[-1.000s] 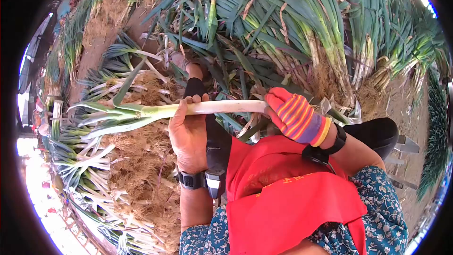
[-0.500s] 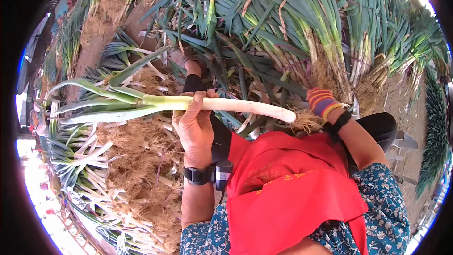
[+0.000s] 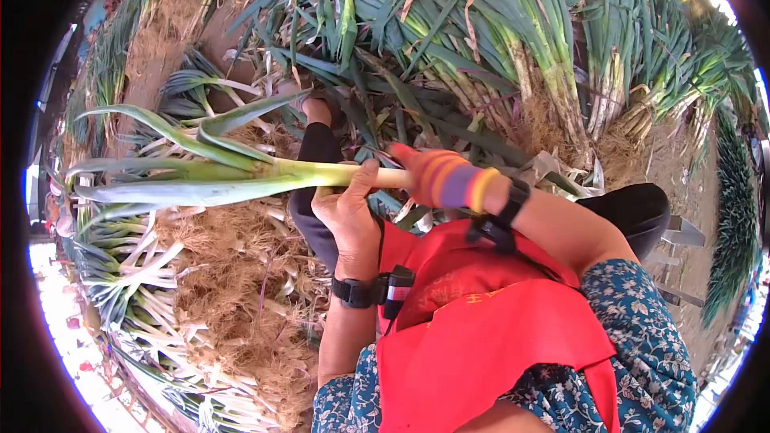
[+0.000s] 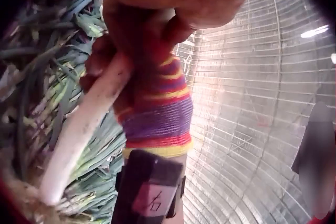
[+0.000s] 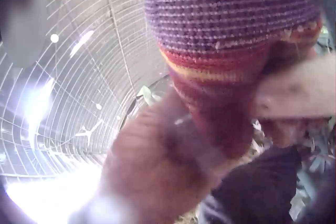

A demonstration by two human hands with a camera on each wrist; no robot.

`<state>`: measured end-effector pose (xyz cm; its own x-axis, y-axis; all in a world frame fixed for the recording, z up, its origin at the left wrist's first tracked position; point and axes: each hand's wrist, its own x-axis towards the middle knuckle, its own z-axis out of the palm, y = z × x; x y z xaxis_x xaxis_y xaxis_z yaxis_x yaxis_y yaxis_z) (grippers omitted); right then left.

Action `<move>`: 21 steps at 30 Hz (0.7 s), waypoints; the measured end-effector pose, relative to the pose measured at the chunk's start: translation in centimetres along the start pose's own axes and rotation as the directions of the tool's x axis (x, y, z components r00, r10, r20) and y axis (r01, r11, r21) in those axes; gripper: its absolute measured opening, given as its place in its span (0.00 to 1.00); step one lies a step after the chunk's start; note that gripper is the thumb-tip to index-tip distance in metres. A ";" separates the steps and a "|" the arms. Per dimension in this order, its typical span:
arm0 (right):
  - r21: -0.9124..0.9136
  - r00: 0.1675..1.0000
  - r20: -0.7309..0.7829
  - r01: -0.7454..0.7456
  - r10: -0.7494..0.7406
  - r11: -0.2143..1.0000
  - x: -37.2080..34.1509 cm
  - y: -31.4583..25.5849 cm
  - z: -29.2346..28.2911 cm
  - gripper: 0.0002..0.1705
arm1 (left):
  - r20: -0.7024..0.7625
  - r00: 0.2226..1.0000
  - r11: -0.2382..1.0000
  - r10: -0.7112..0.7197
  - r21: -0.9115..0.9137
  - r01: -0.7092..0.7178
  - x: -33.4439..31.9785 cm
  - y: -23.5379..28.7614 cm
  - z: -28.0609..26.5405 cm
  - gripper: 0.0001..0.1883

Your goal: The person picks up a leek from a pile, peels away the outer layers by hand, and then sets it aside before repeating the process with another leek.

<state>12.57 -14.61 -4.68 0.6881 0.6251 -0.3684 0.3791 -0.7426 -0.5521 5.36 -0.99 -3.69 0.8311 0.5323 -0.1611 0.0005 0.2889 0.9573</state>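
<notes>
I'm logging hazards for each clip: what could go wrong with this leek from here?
The pale stalk might bruise or snap if the left hand and gloved right hand press unevenly, since they meet closely on it. The long green leaves, jutting out beyond the left hand, could crease or tear if they snag on the pile of rooted leeks.

The brown ground (image 3: 682, 160) bears pale-stemmed leeks (image 3: 156, 313) with matted roots (image 3: 224, 273), and leafy bundles (image 3: 553, 72).

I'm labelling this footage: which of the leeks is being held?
The leek gripped by the bare left hand, with the gloved right hand around its white stalk; the other leeks are in surrounding heaps, unheld.
</notes>
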 end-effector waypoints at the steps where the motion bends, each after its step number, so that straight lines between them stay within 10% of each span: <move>1: -0.020 0.999 -0.017 0.028 -0.028 0.999 -0.3 3.2 2.3 0.25 | -0.026 1.000 0.998 0.005 0.057 -0.004 -0.2 -0.5 -0.1 0.10; 7: 0.105 0.956 -0.288 0.094 -0.060 0.990 -7.6 10.9 6.2 0.21 | -0.002 1.000 0.996 -0.020 0.087 0.020 -0.1 0.1 0.1 0.09; 11: 0.489 0.964 -0.266 0.157 -0.025 0.858 -7.4 7.5 3.5 0.26 | 0.025 0.995 0.996 0.091 0.018 -0.092 1.6 0.8 -0.3 0.14; 21: 0.660 0.973 -0.122 0.227 -0.196 0.716 -4.2 -3.1 -0.4 0.23 | 0.099 0.982 0.895 0.164 -0.433 -0.106 0.8 6.0 -0.8 0.19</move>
<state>8.71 -15.06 -1.13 0.6710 0.7242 -0.1589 0.0191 -0.2312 -0.9727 5.56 1.82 1.69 0.8707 0.4913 0.0223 -0.3281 0.5465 0.7705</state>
